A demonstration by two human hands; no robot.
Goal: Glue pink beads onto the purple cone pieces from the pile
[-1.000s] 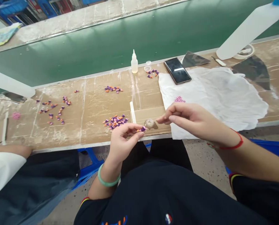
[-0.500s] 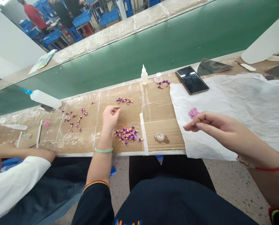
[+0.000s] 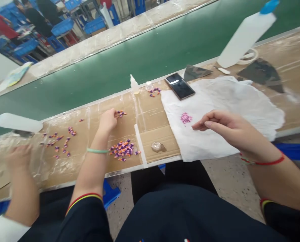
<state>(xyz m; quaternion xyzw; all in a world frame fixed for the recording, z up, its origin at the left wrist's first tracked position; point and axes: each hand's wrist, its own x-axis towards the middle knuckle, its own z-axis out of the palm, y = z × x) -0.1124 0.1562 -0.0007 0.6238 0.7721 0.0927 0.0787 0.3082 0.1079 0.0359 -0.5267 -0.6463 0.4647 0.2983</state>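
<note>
At the small group of purple-and-orange pieces (image 3: 122,114), my left hand (image 3: 108,120) has its fingertips lowered against the near end, closed together; whether a piece is between them is hidden. A bigger heap of the same tiny pieces (image 3: 123,149) lies nearer to me, right of my left forearm. Over the white cloth (image 3: 215,90), my right hand (image 3: 222,127) hovers with curled fingers and thumb drawn together; anything in them is too small to make out. Just left of its fingertips is a pile of tiny pink bits (image 3: 186,118). A round clear dish (image 3: 156,146) sits between the heap and the cloth.
A small dropper bottle (image 3: 134,84), a clear cup (image 3: 149,85) and a phone (image 3: 180,86) stand along the back. Large white bottles (image 3: 248,37) are at both ends. More pieces (image 3: 66,141) lie left, near a co-worker's blurred hand (image 3: 20,156). A white strip (image 3: 141,146) crosses the cardboard.
My left hand has moved to the small group of pieces and touches down there. My right hand stays near the pink pile. The view has turned right; the co-worker's arm has moved.
</note>
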